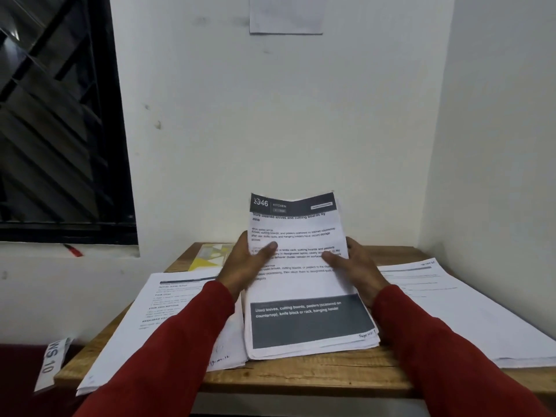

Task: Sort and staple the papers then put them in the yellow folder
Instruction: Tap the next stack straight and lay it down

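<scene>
White walls meet in a corner behind a small wooden tabletop (301, 377), with a dark barred window (60, 115) at the left and a sheet of paper (285, 16) pinned high on the wall. Both arms wear red sleeves (168, 350) and reach forward over the tabletop.

At the centre, a stack of papers (304, 284) is held between the two hands. Its lower edge rests on the tabletop, while its upper part is lifted and bowed toward the wall. The top page carries a dark header reading "946 KITCHEN", a heading about storing cleaned knives and cutting boards, and a dark grey block of white text near the bottom. The left hand (249, 263) clasps the stack's left edge, thumb lying across the printed face, fingers hidden behind. The right hand (352, 266) clasps the right edge in the same way, thumb on the page.

A second pile of printed sheets (156, 320) lies flat to the left, partly under the left sleeve and overhanging the tabletop's near-left corner. A third pile (451, 302) lies flat to the right, reaching the right edge. The yellow folder (207, 257) lies at the far-left of the tabletop by the wall, partly covered by the left pile. A white tag marked "10" (51, 362) sits off the tabletop at lower left. A red pen (73, 251) rests on the window sill.
</scene>
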{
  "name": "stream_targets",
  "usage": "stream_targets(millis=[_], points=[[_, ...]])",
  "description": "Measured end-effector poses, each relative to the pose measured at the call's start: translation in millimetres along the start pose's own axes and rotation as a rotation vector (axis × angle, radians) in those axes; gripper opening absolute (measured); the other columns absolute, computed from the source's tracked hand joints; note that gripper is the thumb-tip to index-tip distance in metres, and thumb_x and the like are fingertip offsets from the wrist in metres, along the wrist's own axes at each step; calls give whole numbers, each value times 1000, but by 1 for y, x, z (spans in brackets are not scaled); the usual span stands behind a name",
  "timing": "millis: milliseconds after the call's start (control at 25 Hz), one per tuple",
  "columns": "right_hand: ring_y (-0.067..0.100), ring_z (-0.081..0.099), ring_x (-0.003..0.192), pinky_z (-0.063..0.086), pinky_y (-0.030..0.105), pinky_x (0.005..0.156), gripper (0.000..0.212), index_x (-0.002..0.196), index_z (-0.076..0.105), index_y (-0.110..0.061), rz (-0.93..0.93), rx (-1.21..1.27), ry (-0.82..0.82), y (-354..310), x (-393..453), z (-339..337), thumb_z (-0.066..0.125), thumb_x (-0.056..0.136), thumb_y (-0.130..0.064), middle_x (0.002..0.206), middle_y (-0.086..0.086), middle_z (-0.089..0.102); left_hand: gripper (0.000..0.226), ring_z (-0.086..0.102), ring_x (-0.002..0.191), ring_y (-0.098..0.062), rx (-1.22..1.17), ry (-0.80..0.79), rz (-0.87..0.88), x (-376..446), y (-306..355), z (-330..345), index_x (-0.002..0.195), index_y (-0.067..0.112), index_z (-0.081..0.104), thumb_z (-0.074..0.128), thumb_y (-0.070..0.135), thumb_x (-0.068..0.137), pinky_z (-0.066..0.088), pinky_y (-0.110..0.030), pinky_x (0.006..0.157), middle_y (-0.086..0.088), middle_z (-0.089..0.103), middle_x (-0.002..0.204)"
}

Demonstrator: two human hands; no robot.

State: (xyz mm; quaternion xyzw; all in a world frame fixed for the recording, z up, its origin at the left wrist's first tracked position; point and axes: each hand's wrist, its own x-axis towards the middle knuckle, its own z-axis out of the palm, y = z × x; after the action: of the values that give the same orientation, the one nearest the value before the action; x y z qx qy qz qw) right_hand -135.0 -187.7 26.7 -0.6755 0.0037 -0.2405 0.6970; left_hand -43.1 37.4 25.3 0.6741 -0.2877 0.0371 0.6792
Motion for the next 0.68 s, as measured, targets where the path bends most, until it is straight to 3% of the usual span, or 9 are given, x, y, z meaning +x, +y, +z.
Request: stream_targets(millis=[120, 280, 440, 560, 680], points=[[23, 74, 93, 59, 27, 70, 33, 117, 60, -9, -157, 14, 71, -29, 1, -2, 71, 86, -2, 108, 9, 74, 34, 67, 105, -14, 163, 44, 171, 5, 43, 12, 124, 22, 52, 65, 18, 93, 55, -43, 94, 4, 68, 116], [15, 72, 95, 58, 23, 73, 31, 121, 57, -11, -325, -11, 73, -77, -7, 1, 65, 92, -6, 108, 2, 73, 28, 68, 97, -6, 123, 162, 371, -4, 83, 25, 121, 23, 50, 61, 17, 96, 59, -27, 78, 10, 66, 111], [22, 69, 106, 59, 34, 81, 35, 127, 55, -16, -251, -52, -9, -49, -23, -11, 63, 94, -11, 117, 4, 71, 22, 69, 92, -5, 56, 146, 314, -28, 62, 30, 118, 22, 50, 59, 21, 98, 60, -26, 72, 9, 66, 108], [22, 68, 109, 58, 41, 89, 35, 129, 54, -23, -184, -106, 33, -30, -31, -13, 62, 95, -17, 119, 0, 70, 19, 70, 96, -9, -16, 115, 274, -39, 48, 33, 117, 26, 53, 56, 23, 99, 59, -25, 73, 6, 68, 110], [17, 68, 107, 59, 31, 83, 35, 129, 53, -23, -186, -103, 21, -33, -34, -10, 61, 96, -17, 119, -2, 70, 19, 69, 97, -7, -48, 114, 263, -40, 45, 33, 118, 25, 54, 56, 23, 99, 59, -24, 75, 5, 69, 111]])
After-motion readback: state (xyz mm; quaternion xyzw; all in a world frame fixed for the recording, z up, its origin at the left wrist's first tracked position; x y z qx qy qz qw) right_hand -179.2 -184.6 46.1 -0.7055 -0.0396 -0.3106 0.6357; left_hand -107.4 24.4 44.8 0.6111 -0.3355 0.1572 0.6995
